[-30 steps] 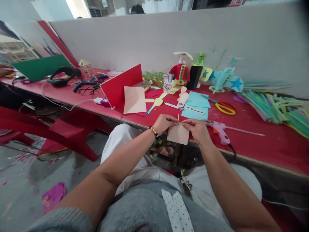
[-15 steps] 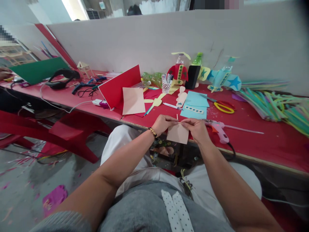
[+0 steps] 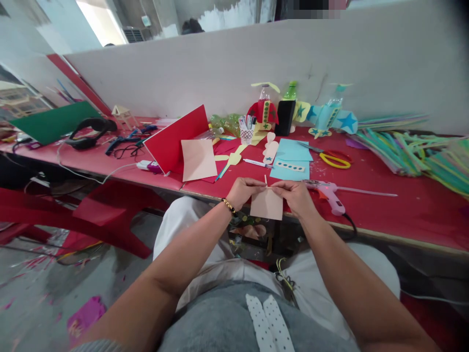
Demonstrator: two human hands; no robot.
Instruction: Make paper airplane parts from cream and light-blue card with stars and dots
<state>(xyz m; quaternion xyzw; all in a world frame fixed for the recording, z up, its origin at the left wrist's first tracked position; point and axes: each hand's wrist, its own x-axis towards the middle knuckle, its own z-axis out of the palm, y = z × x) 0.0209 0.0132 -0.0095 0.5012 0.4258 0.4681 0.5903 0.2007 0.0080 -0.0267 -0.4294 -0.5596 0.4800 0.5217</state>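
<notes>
At the front edge of the table, a small beige sheet hangs between the left hand and the right hand. Each hand is closed in a pinch on the sheet's upper edge; the two nearly meet. A narrow strip projects upward from that edge, between the hands. A pink glue gun lies just beside the right hand; light-blue sheets lie beyond. Any lettering on the glue gun or the pens in the patterned cup is too small to read.
</notes>
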